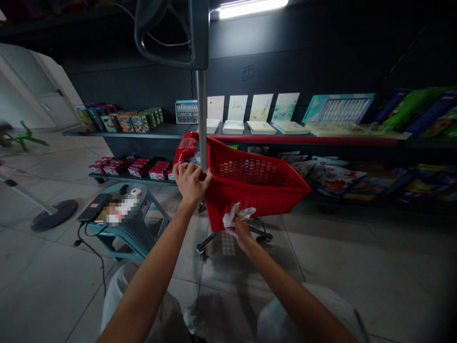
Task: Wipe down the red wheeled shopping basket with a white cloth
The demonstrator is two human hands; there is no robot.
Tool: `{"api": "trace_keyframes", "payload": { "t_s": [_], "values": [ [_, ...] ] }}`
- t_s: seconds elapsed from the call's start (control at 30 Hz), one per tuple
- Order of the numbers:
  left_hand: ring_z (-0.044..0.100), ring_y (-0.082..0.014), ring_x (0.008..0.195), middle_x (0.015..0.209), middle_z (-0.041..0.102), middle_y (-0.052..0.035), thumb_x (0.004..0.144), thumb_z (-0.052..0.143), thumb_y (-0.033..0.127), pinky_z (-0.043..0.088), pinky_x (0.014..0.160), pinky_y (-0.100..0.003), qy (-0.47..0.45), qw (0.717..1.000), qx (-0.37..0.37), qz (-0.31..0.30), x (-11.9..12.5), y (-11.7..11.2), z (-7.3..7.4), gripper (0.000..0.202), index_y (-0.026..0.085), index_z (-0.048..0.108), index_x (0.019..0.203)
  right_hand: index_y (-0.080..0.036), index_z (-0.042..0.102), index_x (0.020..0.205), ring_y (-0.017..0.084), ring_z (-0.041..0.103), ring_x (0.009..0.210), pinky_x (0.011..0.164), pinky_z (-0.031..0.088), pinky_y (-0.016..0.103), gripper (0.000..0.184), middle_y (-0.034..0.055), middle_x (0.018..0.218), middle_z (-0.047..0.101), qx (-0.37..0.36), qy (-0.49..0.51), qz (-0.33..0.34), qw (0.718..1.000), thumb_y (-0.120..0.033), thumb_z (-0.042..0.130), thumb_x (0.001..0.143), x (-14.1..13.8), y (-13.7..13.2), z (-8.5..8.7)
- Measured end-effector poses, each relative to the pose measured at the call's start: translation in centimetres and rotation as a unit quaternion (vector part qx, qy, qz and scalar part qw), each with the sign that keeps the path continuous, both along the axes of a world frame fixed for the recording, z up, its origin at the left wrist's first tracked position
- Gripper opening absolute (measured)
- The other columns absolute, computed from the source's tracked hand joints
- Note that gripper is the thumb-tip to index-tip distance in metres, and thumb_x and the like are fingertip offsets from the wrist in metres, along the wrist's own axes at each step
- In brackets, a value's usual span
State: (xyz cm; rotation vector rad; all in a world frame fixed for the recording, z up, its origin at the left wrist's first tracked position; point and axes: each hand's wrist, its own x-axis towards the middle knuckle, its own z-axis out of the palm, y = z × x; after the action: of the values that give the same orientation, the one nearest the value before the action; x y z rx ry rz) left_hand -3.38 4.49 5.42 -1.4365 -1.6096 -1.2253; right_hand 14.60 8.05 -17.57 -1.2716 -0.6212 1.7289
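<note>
In the head view a red plastic shopping cart (257, 188) with perforated sides stands on wheels in front of me, turned sideways. My left hand (191, 180) is closed over the red rim at its handle end, beside the grey metal pole (202, 119). Against the lower part of the near side wall, my right hand (241, 229) presses a crumpled white tissue (237, 214). The fingers of this hand are partly hidden behind the tissue.
A grey-blue plastic stool (143, 224) with a black device and cable stands at the left. Behind the cart runs a dark shelf (171, 129) with books, boxes and bagged goods. A round pole base (53, 214) rests on the tiled floor at far left.
</note>
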Motion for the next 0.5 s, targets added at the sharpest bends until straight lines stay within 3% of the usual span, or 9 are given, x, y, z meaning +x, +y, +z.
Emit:
{"api": "trace_keyframes", "payload": {
  "t_s": [0.13,0.3,0.43,0.5],
  "values": [
    [0.052,-0.0267,0.099,0.081,0.068,-0.0052,0.086,0.068,0.043,0.031,0.108,-0.052,0.000,1.000,0.002,0.002,0.1,0.2,-0.1,0.027,0.025,0.066,0.066,-0.020,0.062,0.102,0.021,0.070,0.082,0.079,0.060,0.042,0.024,0.0036,0.088,0.073,-0.029,0.029,0.034,0.999,-0.024,0.063,0.078,-0.7,-1.8,-1.0],
    [0.053,-0.0264,0.097,0.082,0.068,-0.0046,0.085,0.069,0.043,0.030,0.108,-0.051,0.026,0.999,0.017,0.010,0.5,-0.1,-0.3,0.026,0.025,0.065,0.066,-0.018,0.062,0.095,0.020,0.069,0.085,0.083,0.057,0.036,0.025,0.0002,0.078,0.069,-0.054,0.045,0.044,0.997,-0.015,0.061,0.070,-3.1,-3.8,-2.2],
    [0.053,-0.0265,0.098,0.081,0.068,-0.0042,0.085,0.069,0.042,0.030,0.107,-0.050,0.038,0.999,0.018,0.018,0.4,-0.2,-0.3,0.026,0.025,0.064,0.066,-0.017,0.061,0.096,0.019,0.069,0.082,0.081,0.057,0.037,0.029,0.0009,0.078,0.069,-0.051,0.074,0.045,0.995,-0.011,0.057,0.068,-4.4,-3.7,-1.0],
    [0.053,-0.0266,0.099,0.081,0.068,-0.0042,0.085,0.069,0.043,0.031,0.107,-0.050,0.041,0.999,0.013,0.017,0.0,-0.2,-0.3,0.027,0.025,0.063,0.065,-0.019,0.061,0.100,0.019,0.070,0.080,0.080,0.058,0.037,0.032,0.0005,0.080,0.070,-0.013,0.102,0.051,0.993,-0.013,0.060,0.069,-4.6,-3.3,0.3]
  ]
}}
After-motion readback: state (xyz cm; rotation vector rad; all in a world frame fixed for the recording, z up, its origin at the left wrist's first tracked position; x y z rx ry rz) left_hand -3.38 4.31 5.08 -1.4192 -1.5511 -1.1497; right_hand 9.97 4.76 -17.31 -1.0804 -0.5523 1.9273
